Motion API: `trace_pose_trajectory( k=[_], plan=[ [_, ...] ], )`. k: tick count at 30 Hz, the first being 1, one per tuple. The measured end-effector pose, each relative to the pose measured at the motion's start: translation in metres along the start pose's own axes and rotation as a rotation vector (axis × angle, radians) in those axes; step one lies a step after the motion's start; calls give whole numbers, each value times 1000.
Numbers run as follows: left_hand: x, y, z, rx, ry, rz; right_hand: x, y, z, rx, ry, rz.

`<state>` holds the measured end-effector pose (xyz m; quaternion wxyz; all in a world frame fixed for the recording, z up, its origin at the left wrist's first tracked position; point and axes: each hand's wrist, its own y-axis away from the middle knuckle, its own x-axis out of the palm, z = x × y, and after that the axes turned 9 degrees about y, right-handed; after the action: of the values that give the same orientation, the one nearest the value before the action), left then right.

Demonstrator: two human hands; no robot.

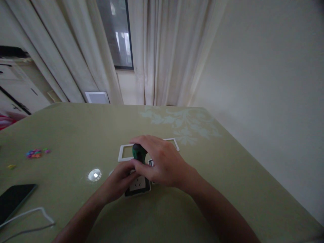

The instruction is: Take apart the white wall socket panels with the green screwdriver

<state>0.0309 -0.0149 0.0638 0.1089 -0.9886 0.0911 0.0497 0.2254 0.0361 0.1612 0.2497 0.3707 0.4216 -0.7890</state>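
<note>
A screwdriver with a green and black handle (139,153) stands upright over a white power socket (138,184) with a dark edge. My right hand (165,162) is closed around that handle from the right. Close by on the left, my left hand (118,180) grips the upper left of the socket, its thumb and fingers closed just below the handle. The screwdriver's shaft and tip are hidden by my hands. Beyond them lies a white rectangular frame (120,153). A second white frame (177,144) and another small socket part (151,163) are partly covered by my right hand.
On the left of the green table (76,131) are small colourful pieces (34,154) and a yellow one (11,166). A dark phone (16,200) and a white cable (30,211) lie at the near left. A wall (265,101) borders the right edge; curtains (172,50) hang behind.
</note>
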Motion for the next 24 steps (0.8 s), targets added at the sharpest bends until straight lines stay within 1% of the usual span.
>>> trace_pose_trajectory(
  k=[3, 6, 12, 16, 18, 20, 22, 24],
  plan=[
    [3, -3, -3, 3, -42, -52, 1, 0, 1, -12, -9, -6],
    [7, -5, 0, -13, -54, -102, 1, 0, 1, -19, -12, -13],
    [6, 1, 10, 4, -28, -65, 1, 0, 1, -4, 18, -21],
    [4, -1, 6, -32, -72, -93, 1, 0, 2, -18, 27, 8],
    [-5, -3, 2, -34, -100, -82, -1, 0, 2, -24, 20, -23],
    [-22, -3, 1, -38, -159, -88, -4, 1, 3, -6, 8, -98],
    [-41, -2, 4, -73, -250, -116, -6, 1, 5, 28, -22, -173],
    [-54, -1, 9, -141, -320, -97, -4, 1, 7, 46, -66, -207]
  ],
)
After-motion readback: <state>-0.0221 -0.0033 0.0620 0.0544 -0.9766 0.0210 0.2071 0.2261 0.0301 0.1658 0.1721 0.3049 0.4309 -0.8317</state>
